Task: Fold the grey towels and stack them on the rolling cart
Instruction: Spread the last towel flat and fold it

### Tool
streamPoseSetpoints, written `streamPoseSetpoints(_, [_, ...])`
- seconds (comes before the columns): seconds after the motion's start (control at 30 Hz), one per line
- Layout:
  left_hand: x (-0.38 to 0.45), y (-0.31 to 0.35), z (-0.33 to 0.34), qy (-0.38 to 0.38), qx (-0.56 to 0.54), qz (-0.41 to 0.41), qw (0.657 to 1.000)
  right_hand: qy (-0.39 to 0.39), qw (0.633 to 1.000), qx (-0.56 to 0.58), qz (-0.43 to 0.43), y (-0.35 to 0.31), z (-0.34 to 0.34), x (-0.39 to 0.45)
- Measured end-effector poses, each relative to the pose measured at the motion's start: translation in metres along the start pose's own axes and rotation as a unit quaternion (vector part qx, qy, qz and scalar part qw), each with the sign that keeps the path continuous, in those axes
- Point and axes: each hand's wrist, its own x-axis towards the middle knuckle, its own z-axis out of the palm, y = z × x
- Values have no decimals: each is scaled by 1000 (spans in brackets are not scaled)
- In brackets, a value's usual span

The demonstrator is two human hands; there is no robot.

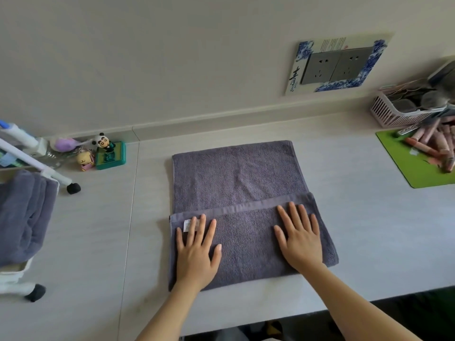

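A grey towel [236,183] lies mid-worktop [357,217], its near part folded over, the fold's hem running across the middle. Left hand [197,252] and right hand [299,238] press flat on the folded flap, fingers straight. Bare worktop flanks the towel. Folded towels [24,212] sit on the rolling cart [14,279] at the left edge.
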Motion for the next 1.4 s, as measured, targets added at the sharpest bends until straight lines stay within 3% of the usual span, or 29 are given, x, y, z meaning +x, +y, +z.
streamPoseSetpoints(0.2, [1,-3,-5,-28,-17,13,999,-31,999,17,18,7,-2,2])
streamPoseSetpoints(0.27, [-6,-4,-9,-29,-54,47,997,-11,999,43,-26,7,-7,-5])
streamPoseSetpoints(0.37, [-25,0,-11,-13,-153,136,979,35,979,107,-170,11,-11,-30])
streamPoseSetpoints(0.47, [-48,6,-6,3,-210,172,962,14,964,159,-212,13,-10,-55])
streamPoseSetpoints(0.57, [-56,7,-2,1,-209,162,964,-18,964,156,-216,17,-4,-66])
streamPoseSetpoints(0.93, [-38,19,-10,39,-263,53,963,21,977,155,-145,-7,-10,-53])
streamPoseSetpoints(1.03, [-35,20,-14,39,-262,40,963,-4,978,105,-178,-6,-11,-62])
streamPoseSetpoints(1.1, [-29,20,-20,6,-263,25,964,-13,977,76,-198,-3,-11,-67])
streamPoseSetpoints(1.27, [-9,20,-42,-127,-269,-34,954,-32,981,118,-151,-11,-17,-50])
streamPoseSetpoints(1.4, [-5,20,-68,-231,-245,-38,941,-138,970,123,-156,-15,-35,-47])
